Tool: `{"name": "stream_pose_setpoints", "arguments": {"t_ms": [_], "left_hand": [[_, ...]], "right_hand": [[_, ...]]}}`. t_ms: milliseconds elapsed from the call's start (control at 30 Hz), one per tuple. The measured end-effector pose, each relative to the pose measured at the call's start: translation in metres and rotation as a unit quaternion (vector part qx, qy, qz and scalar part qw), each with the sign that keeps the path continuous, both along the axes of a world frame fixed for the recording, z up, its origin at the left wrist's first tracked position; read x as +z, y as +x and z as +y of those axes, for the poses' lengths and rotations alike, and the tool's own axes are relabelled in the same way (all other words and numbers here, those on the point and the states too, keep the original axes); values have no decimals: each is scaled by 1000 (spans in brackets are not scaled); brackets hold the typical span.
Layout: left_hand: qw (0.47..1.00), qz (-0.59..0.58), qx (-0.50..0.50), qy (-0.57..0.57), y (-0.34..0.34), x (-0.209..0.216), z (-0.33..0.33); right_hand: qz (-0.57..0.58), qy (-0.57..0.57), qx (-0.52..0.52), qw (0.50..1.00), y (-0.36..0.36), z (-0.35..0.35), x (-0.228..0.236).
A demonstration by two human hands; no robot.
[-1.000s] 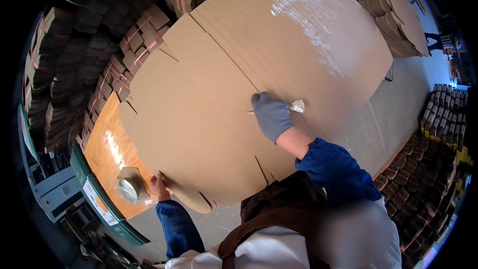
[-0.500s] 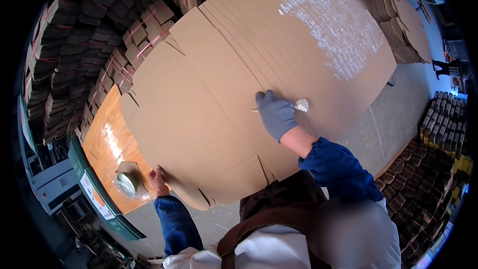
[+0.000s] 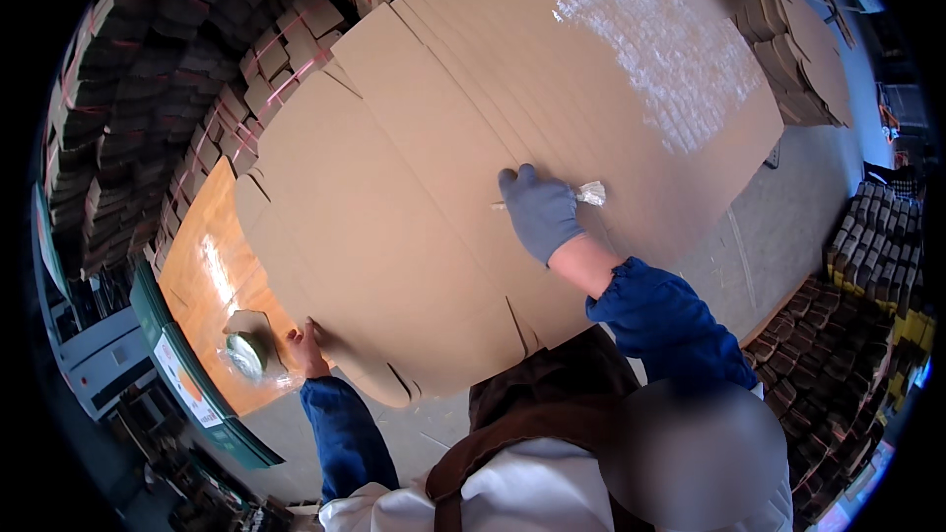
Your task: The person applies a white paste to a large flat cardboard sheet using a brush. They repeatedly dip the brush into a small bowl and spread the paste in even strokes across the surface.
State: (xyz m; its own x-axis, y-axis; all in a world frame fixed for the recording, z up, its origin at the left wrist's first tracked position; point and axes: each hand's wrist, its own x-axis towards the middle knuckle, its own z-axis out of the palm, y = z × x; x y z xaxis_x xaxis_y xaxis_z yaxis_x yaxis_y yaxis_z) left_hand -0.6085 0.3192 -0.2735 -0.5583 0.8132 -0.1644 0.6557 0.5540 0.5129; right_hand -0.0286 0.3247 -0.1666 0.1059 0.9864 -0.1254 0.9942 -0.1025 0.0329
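Observation:
A large brown cardboard sheet [image 3: 394,227] with crease lines and cut slots spreads across the middle of the view. White, wet-looking paste [image 3: 670,49] covers its far right part in streaks. My right hand [image 3: 540,217], in a grey glove, is closed around a brush [image 3: 591,194] above the creased middle of the sheet. The brush's pale bristles point right, and its handle end sticks out on the left. My bare left hand [image 3: 307,349] grips the near left edge of the sheet; some of its fingers are hidden.
Under the sheet's left side stands a wooden-topped table [image 3: 192,246], with a bowl [image 3: 246,355] of whitish stuff wrapped in clear plastic. Bundled cardboard stacks [image 3: 266,69] rise at the far left. More stacks [image 3: 818,365] stand on the right, beyond the grey floor [image 3: 709,266].
My right hand and the brush have shifted slightly left and away from me. My left hand stays at the sheet's edge. The paste patch looks the same.

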Motion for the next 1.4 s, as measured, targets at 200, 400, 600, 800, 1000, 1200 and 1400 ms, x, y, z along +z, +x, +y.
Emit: {"name": "stream_pose_setpoints", "arguments": {"t_ms": [200, 400, 600, 800, 1000, 1200, 1400], "left_hand": [[912, 93, -384, 113, 219, 66, 55], [786, 84, -612, 23, 397, 105, 84], [767, 157, -619, -68, 420, 101, 84], [766, 147, -625, -30, 417, 87, 83], [769, 140, -623, -32, 416, 88, 83], [767, 145, -623, -48, 417, 91, 82], [767, 154, -622, -41, 414, 92, 82]], "right_hand": [[-29, 2, 11, 1000, 8, -3, -5], [7, -34, 17, 999, 8, 1, 0], [78, -56, -40, 995, 93, -15, 31], [85, -89, 6, 992, 104, -38, 19], [92, -150, -6, 984, 100, -32, 17], [85, -155, -10, 984, 98, -31, 15], [100, -159, -9, 982, 97, -27, 21]]}}
